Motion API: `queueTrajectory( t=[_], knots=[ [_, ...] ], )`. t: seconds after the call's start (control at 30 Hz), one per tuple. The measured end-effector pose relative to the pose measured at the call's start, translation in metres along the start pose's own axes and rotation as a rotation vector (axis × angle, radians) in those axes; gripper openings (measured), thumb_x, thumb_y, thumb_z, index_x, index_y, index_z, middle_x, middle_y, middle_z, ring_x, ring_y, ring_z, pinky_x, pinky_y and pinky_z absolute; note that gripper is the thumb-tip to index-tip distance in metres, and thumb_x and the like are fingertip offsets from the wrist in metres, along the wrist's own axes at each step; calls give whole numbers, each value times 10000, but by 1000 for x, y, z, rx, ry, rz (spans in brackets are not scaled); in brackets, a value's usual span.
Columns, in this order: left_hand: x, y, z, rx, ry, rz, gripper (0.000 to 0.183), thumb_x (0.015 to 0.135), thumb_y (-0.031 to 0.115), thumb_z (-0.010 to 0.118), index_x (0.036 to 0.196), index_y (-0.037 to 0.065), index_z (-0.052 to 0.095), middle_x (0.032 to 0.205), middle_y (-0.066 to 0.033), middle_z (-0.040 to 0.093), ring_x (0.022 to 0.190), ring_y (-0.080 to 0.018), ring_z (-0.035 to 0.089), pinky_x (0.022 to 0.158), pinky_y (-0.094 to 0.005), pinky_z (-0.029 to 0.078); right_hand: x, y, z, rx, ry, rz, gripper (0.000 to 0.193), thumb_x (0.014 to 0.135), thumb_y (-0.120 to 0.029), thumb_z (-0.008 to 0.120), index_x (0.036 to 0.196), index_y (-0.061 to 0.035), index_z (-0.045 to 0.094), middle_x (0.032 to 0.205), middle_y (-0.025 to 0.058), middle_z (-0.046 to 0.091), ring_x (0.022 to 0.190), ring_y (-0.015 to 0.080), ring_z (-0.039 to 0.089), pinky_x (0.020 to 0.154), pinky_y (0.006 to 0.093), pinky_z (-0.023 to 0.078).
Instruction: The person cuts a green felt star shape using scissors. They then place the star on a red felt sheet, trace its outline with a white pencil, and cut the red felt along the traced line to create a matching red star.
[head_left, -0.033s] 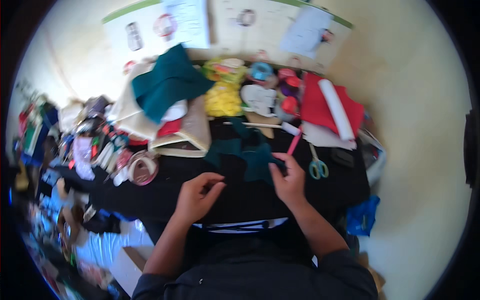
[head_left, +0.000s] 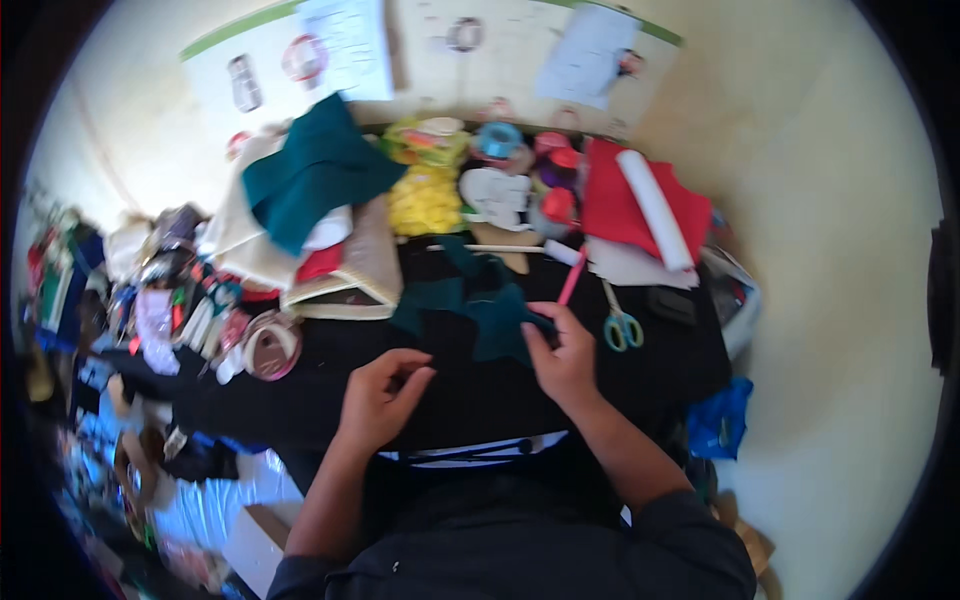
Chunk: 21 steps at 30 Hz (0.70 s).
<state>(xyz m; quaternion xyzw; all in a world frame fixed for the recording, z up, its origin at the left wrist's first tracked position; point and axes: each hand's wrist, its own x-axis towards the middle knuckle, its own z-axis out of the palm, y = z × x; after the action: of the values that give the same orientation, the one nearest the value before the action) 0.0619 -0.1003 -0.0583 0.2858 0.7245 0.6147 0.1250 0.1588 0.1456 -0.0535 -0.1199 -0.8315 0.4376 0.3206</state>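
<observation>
A dark teal felt piece, cut in a star-like shape (head_left: 500,322), lies on the black-covered table in front of me. My right hand (head_left: 566,362) has its thumb and forefinger closed on the right-hand point of this felt. To the left, my left hand (head_left: 382,398) hovers over the black cloth with curled fingers, thumb and forefinger close together; anything between them is too small to make out. More teal felt scraps (head_left: 428,300) lie just beyond, left of the star. A pink pen-like stick (head_left: 572,278) rests past my right fingertips, and scissors with blue-and-yellow handles (head_left: 622,330) lie right of that hand.
Folded teal felt (head_left: 320,175) tops a cream fabric pile at the back left. Yellow pieces in a bag (head_left: 425,200), tape rolls (head_left: 498,140) and red felt (head_left: 615,205) under a white roll (head_left: 655,210) line the back. Craft supplies crowd the left; a dark case (head_left: 672,305) sits right.
The whole view has shifted slightly, so the table and wall appear further left. Both hands keep nearly the same pose, the right one still on the teal felt.
</observation>
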Motion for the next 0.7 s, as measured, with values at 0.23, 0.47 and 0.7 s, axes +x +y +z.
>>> queueTrajectory(
  t=[0.23,0.47,0.7],
  knots=[
    [7,2,6,42,51,2,127,949,62,691,1055,-7,690,833,-10,710,684,-14,561,588,-176,411,-1,-2,-5,3,4,52,317,891,-24,691,1199,-2,620,1081,179,692,984,324,701,849,367,545],
    [22,1,9,230,328,-143,300,981,224,671,1127,-38,655,869,-73,683,734,-116,630,655,-262,497,14,-5,-33,-272,173,-200,529,796,-142,792,1263,-27,570,1356,242,523,1295,407,485,1059,464,411],
    [49,46,31,883,156,-213,548,881,481,729,1104,-14,657,904,-159,701,868,-318,694,767,-418,539,100,59,-137,-865,476,32,642,778,-304,826,1297,-55,543,1316,207,553,1266,405,506,1023,541,430]
  ],
)
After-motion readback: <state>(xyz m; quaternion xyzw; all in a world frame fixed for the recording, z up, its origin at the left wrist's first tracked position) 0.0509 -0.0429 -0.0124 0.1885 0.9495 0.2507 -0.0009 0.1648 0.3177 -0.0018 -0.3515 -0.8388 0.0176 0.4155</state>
